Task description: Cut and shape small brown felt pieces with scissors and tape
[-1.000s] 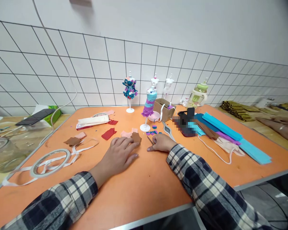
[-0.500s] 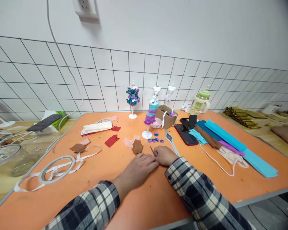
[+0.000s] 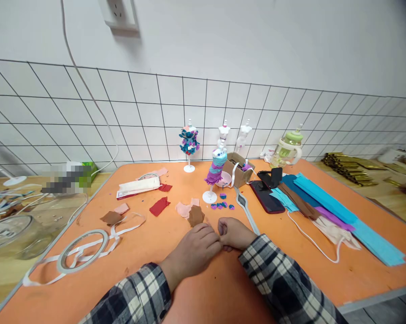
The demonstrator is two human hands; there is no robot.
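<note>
Left hand [image 3: 193, 248] has come across from over the paper scraps a second ago and now sits against the right hand [image 3: 237, 233]; the dark slim piece seen earlier at the right fingers no longer shows. Left grip: fingers together, bent, tips meeting the right fingers low over the orange surface [image 3: 203, 297]. Right grip: fingers curled in toward the palm. Cannot tell whether either one has something pinched; the contact spot is covered.

Nearest piece is the brown scrap [image 3: 196, 216], lying flat just beyond the left knuckles, with a pale pink scrap [image 3: 183, 209] beside it. Red scrap [image 3: 159, 206] further left, apart from those.

Wrapped dress form [image 3: 216, 164], turquoise and purple, stands upright on its white base beyond the hands. Small blue-purple pieces [image 3: 222, 205] are scattered just right of that base. Grey strap [image 3: 242, 200] runs from near the cardboard box [image 3: 245, 179] down toward the right wrist. Phone [image 3: 267, 198] lies to the right of the strap, blue strips [image 3: 327, 195] further right.

Far left: tape roll [image 3: 61, 262] lying flat, white ribbon [image 3: 128, 231] tangled around it.
</note>
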